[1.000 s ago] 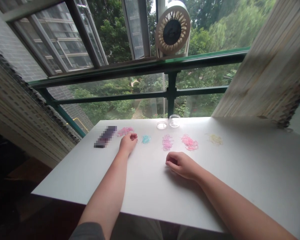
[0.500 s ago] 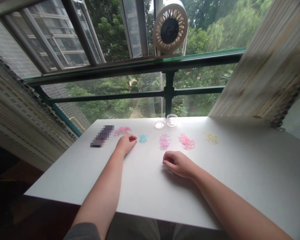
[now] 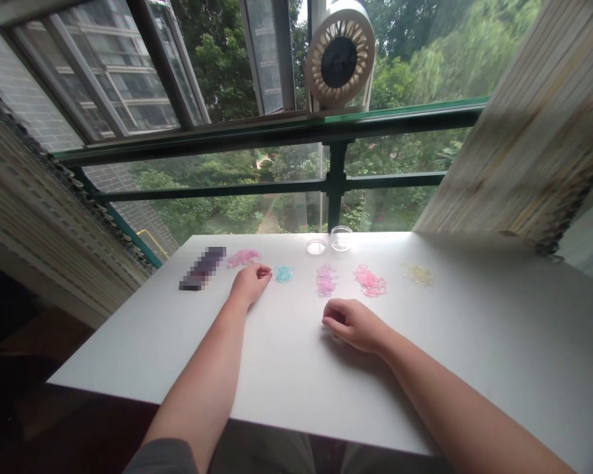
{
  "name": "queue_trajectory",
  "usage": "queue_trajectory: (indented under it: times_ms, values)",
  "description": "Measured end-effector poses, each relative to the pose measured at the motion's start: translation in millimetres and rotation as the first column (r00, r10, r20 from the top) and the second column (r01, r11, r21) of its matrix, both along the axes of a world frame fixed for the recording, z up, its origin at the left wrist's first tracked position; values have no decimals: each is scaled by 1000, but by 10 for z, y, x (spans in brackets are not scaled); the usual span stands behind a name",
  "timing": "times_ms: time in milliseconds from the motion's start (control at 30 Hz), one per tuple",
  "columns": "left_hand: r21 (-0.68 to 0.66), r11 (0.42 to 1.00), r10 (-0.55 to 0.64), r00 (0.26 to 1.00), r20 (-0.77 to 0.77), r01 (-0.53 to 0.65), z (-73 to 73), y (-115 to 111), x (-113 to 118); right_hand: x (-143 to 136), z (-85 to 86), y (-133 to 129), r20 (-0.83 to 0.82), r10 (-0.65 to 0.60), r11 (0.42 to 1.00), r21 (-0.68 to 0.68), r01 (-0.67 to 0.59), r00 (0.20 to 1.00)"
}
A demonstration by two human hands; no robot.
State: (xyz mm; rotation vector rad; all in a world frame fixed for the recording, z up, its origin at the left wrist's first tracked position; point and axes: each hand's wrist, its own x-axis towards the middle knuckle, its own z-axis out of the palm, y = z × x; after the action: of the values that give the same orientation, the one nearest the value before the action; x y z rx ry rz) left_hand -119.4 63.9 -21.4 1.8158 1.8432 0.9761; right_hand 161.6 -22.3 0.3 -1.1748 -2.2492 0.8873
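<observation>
Pixelation blurs the dark object (image 3: pixel 203 268); the left hand's (image 3: pixel 250 284) palm is hidden.

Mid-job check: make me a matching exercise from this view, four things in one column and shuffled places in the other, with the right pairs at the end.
Things
1. blue pile of thin bands
2. yellow pile of thin bands
3. round fan
4. right hand

Places
A. on the near side of the lilac pile, toward the person
B. farthest right of the piles on the white table
C. just right of the left hand
D. above the green railing in the picture

Pairs: 1-C, 2-B, 3-D, 4-A
</observation>
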Motion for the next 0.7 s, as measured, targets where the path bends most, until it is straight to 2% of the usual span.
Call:
queue_trajectory:
  times_ms: [167, 433, 567, 700]
  values:
    - [5, 999, 34, 999, -5, -34, 22, 19, -74, -4, 16, -8, 18, -8, 1000, 2, 8, 1000]
    - [92, 966, 251, 958, -139, -240, 46, 62, -158, 0, -21, -1, -9, -5, 1000, -8, 5, 1000]
    - [144, 961, 266, 926, -267, -235, 110, 191, -129, -6, -36, 27, -16, -12, 1000, -24, 12, 1000]
    - [134, 970, 241, 890, -388, -204, 233, 363, -168, -8, -30, 33, -17, -11, 1000, -22, 10, 1000]
